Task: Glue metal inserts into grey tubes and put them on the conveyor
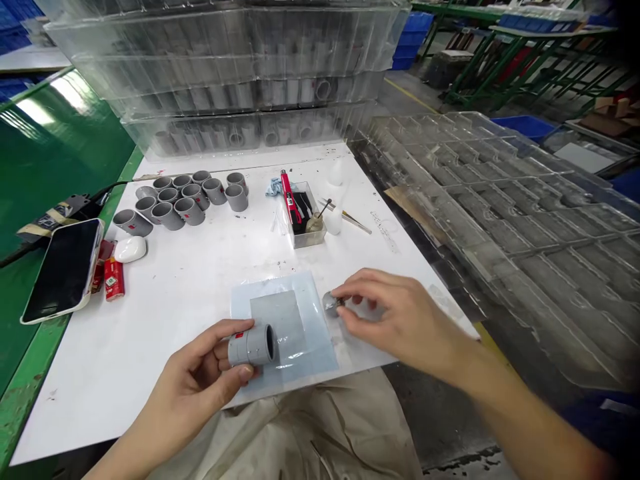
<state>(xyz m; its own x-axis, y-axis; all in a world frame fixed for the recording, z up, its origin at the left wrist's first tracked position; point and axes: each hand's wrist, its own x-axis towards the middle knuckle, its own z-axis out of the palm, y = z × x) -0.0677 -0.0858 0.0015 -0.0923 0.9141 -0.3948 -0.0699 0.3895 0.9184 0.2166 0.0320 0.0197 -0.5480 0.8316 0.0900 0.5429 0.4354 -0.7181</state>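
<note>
My left hand (203,377) grips a grey plastic tube (251,345) with a red sticker, held on its side just above the near edge of the white board (190,280). My right hand (395,317) pinches a small shiny metal piece (331,303) beside a clear plastic sheet (290,327) lying over a grey square. A cluster of several grey tubes (183,200) stands at the far left of the board.
A phone (63,270), a white case (130,249) and a red packet (114,279) lie at the left. A small clear box (305,217) holds a red tool. Stacked clear trays (240,73) of tubes stand behind; empty clear trays (500,207) spread on the right.
</note>
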